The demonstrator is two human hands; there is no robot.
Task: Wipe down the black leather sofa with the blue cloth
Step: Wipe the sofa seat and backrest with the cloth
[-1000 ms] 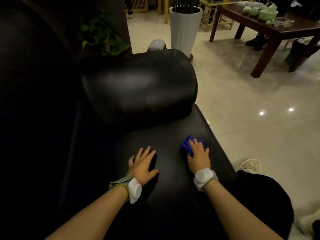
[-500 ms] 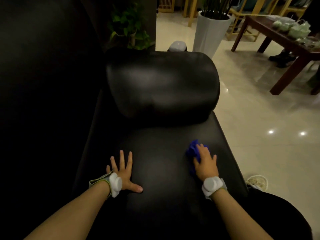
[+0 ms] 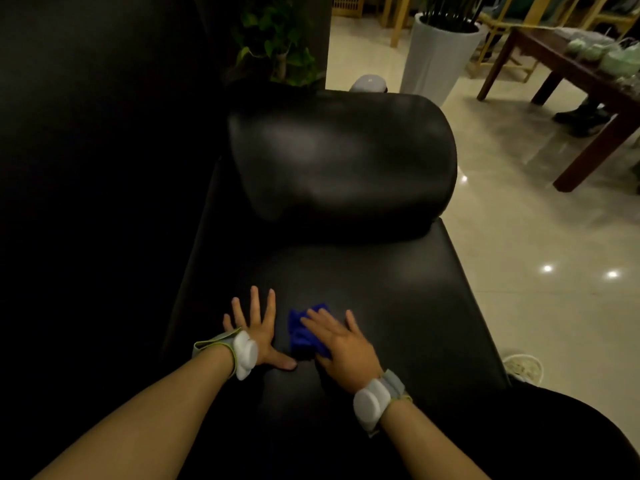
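Observation:
The black leather sofa seat [image 3: 398,299] stretches ahead of me, with its rounded armrest [image 3: 343,157] at the far end. A crumpled blue cloth [image 3: 303,336] lies on the seat near the middle. My right hand [image 3: 341,344] presses flat on the cloth with straight fingers, covering its right part. My left hand [image 3: 254,327] rests flat on the seat just left of the cloth, fingers spread, thumb pointing toward the cloth. Both wrists wear white bands.
The sofa back [image 3: 86,202] rises dark on the left. Behind the armrest stand a green plant [image 3: 277,46] and a white planter [image 3: 440,53]. A wooden table [image 3: 588,84] stands on the shiny tiled floor [image 3: 536,237] at the right.
My right hand has slid the blue cloth leftward across the seat, close to my left hand. The left hand stayed flat on the seat. The view shifted.

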